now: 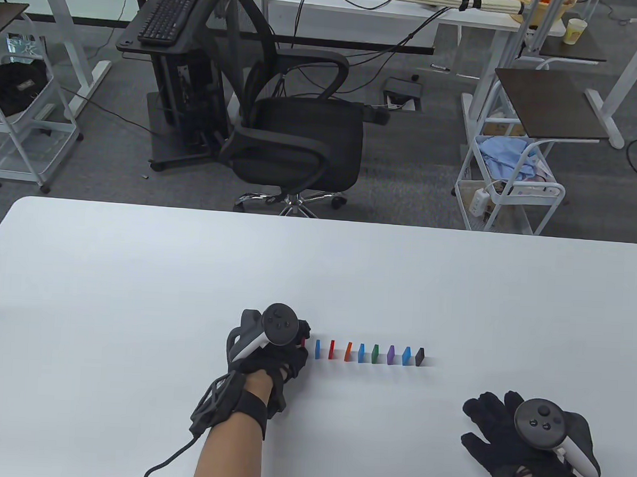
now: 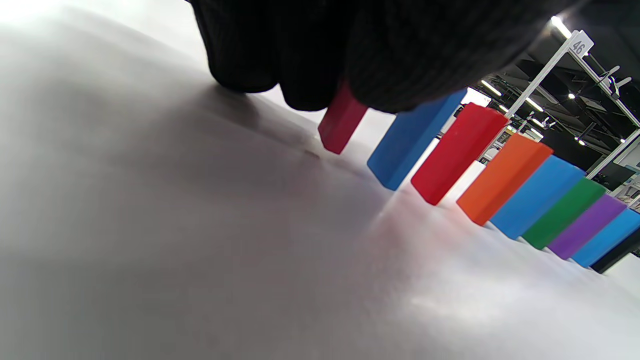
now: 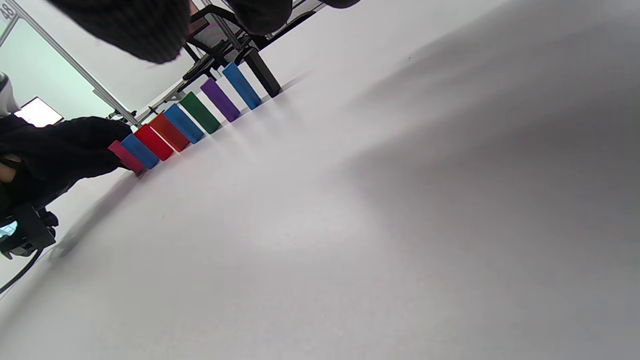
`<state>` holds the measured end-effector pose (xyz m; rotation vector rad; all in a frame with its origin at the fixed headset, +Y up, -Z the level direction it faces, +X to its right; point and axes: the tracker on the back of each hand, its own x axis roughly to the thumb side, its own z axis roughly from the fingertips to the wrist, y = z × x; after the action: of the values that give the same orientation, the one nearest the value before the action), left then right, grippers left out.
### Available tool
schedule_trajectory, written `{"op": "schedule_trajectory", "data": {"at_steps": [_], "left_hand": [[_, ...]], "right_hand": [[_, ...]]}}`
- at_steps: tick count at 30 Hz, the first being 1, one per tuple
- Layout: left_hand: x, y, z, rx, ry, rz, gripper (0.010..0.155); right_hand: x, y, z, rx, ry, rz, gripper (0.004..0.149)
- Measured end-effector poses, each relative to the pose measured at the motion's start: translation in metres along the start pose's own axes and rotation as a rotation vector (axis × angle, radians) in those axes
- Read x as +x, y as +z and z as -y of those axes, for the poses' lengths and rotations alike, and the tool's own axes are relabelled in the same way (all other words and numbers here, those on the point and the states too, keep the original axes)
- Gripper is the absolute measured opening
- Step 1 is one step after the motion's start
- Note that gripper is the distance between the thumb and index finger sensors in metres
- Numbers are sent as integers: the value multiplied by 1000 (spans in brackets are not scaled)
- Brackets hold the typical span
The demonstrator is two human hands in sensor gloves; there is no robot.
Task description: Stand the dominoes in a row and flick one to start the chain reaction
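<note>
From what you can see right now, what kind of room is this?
Probably an office or lab workspace: a black office chair, a keyboard on a computer cart, and white desks with trailing cables stand behind the table.

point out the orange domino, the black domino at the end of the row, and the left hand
orange domino [image 2: 505, 177]: left wrist view, middle of its broad face
black domino [image 1: 419, 356]: table view, middle of its face, right end of the row
left hand [image 1: 270, 353]: table view, gloved back of the hand below the tracker
</note>
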<state>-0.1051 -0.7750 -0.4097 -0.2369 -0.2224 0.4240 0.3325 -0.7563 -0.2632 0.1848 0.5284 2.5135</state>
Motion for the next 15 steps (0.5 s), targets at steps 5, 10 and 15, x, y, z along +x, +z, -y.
{"op": "schedule_trajectory", "data": {"at_steps": [5,10,15], "left_hand": [[0,0,0,-2,4,1,58],[1,0,3,-17,-9,5,58],[2,0,3,-25,-13,3,58]], "right_hand": [[0,0,0,-1,-2,-2,65],[0,0,0,2,-2,-3,65],[-1,0,0,2,-5,-4,65]]}}
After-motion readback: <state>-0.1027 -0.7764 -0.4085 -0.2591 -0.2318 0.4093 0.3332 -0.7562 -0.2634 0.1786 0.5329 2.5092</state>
